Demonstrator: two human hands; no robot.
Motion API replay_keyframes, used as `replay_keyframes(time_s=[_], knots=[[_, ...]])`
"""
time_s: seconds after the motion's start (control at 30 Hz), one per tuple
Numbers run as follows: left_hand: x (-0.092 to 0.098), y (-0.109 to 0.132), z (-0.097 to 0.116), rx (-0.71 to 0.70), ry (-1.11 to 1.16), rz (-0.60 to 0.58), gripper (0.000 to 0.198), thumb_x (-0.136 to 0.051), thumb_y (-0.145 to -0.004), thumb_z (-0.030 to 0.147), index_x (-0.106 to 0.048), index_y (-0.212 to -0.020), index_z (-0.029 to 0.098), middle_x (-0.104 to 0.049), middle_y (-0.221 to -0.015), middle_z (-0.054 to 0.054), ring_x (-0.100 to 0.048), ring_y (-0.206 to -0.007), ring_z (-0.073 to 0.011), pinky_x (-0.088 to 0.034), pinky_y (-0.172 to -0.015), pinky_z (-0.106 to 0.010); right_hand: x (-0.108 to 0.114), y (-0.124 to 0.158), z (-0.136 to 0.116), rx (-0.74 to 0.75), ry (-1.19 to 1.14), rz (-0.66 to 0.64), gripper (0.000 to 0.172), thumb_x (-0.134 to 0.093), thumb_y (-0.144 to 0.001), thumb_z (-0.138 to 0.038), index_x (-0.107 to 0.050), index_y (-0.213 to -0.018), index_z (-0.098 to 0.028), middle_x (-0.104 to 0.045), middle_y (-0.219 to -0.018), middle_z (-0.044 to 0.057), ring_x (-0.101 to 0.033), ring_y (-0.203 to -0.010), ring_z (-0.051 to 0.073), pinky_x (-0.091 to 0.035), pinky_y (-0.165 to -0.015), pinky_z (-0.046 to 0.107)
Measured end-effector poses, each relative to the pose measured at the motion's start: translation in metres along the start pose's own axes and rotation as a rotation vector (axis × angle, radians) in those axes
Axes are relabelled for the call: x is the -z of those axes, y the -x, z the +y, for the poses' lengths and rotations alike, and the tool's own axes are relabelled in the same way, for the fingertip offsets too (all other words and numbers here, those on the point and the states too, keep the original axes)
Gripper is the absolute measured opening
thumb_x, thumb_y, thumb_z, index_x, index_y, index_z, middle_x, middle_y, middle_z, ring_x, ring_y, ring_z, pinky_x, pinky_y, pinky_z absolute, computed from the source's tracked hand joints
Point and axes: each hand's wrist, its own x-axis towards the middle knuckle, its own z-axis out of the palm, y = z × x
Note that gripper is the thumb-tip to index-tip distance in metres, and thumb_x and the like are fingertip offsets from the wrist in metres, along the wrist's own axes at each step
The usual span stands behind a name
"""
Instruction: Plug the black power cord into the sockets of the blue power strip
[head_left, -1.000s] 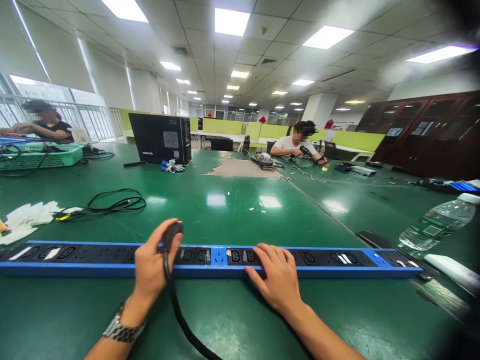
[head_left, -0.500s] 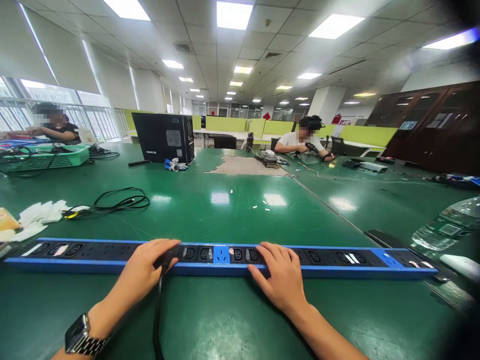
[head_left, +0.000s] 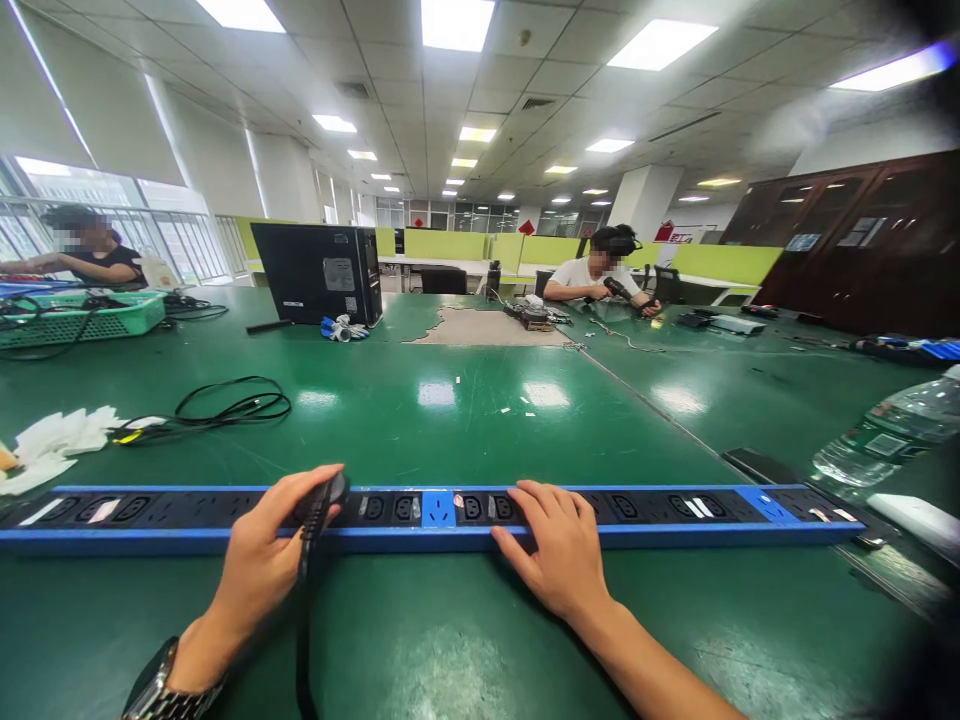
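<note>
A long blue-and-black power strip lies crosswise on the green table in front of me. It has several rows of sockets and a blue socket block left of centre. My left hand pinches a black power plug over the strip's left half, and its thick black cord hangs down toward the near edge. Whether the plug still touches a socket cannot be made out. Right of the blue block, my right hand grips the strip, thumb at the near side and fingers over the top.
Beyond the strip lie a coiled black cable and crumpled white paper at left. A water bottle and a dark phone-like slab are at right. Farther back are a computer tower, a green basket and two people.
My left hand has tilted and drawn slightly left, and the plug in it now shows higher, above the strip's face. The right hand keeps its place on the strip. The view has shifted a little.
</note>
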Motion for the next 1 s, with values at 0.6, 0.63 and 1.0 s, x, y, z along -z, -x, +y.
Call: replay_keyframes(time_s=[0.6,0.63,1.0], knots=[[-0.069,-0.033,0.034,-0.179,-0.168,-0.438,0.087,-0.076,-0.07,0.04,-0.038,-0.146,0.024,-0.071,-0.113,-0.009,-0.065,-0.1,-0.0275,-0.05,-0.087,-0.041,0.006,0.002,-0.008,0.025,-0.057,0.001,0.039,-0.054,-0.09,-0.047,-0.061,-0.119,-0.021,-0.068,-0.117,0.009,-0.057,-0.108,0.025,-0.033,-0.098,0.043],[-0.071,-0.032,0.033,-0.16,-0.195,-0.439,0.091,-0.077,-0.069,0.039,-0.034,-0.148,0.024,-0.071,-0.112,-0.009,-0.065,-0.098,-0.0276,-0.05,-0.086,-0.04,0.004,0.0,-0.015,0.037,-0.077,0.001,0.042,-0.055,-0.09,-0.048,-0.06,-0.121,-0.021,-0.068,-0.116,0.009,-0.056,-0.107,0.025,-0.033,-0.098,0.043],[-0.074,-0.03,0.032,-0.128,-0.273,-0.458,0.091,-0.075,-0.069,0.034,-0.033,-0.149,0.025,-0.071,-0.112,-0.008,-0.066,-0.092,-0.0267,-0.05,-0.083,-0.038,-0.015,-0.047,-0.073,-0.119,-0.314,0.18,0.023,-0.052,-0.094,-0.041,-0.066,-0.097,-0.023,-0.069,-0.088,0.003,-0.059,-0.083,0.018,-0.037,-0.083,0.036]])
